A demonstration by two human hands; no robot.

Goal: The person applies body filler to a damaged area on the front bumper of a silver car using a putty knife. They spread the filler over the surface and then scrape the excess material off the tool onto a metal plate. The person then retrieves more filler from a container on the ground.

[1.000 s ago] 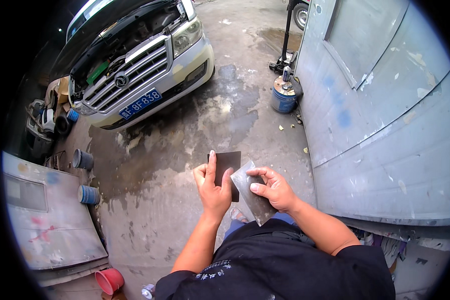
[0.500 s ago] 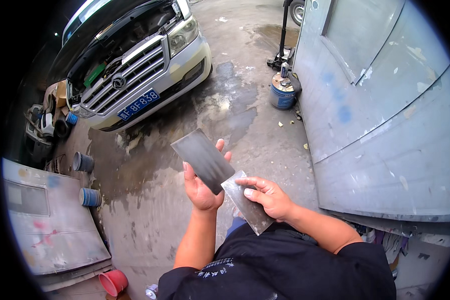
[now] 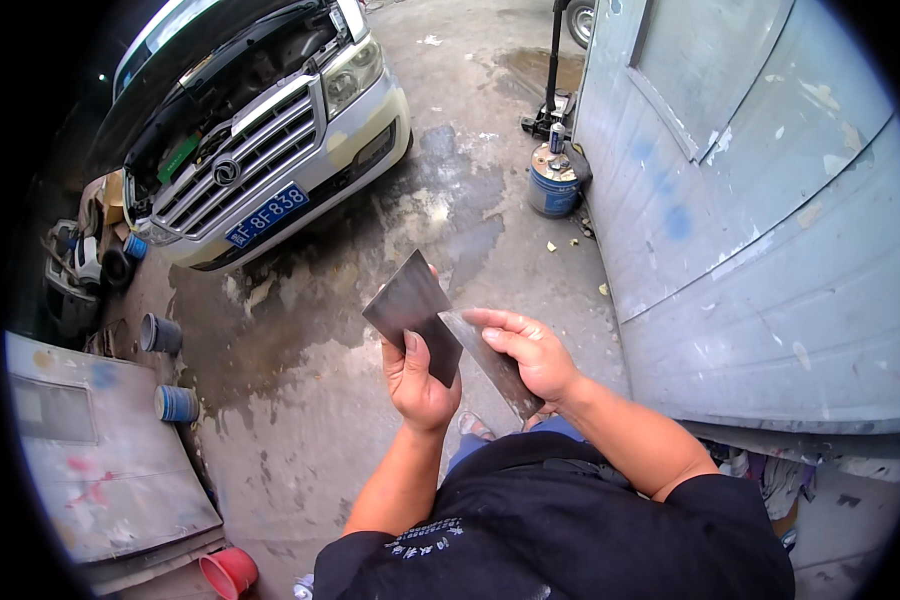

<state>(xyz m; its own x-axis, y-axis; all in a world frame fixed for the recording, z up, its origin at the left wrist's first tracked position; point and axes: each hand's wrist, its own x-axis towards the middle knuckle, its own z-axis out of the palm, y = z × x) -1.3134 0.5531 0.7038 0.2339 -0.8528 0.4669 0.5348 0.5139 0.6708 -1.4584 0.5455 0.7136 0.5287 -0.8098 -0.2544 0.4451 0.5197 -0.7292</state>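
Observation:
At the middle of the head view, my left hand grips a dark, flat rectangular plate, thumb across its face. My right hand holds a second flat metal plate, streaked and lighter along its top, with thumb and index finger near its upper end. That plate's upper corner meets or overlaps the first one; I cannot tell if they touch. Both are held above the concrete floor, in front of my dark shirt.
A white vehicle with raised hood is ahead left. A grey metal wall runs along the right, beside a jack and blue drum. Buckets, a leaning panel and a red bucket are on the left.
The left-hand plate has swung up and tilted since a second ago; its thumb now lies across the face. My right hand's plate has risen slightly since half a second ago.

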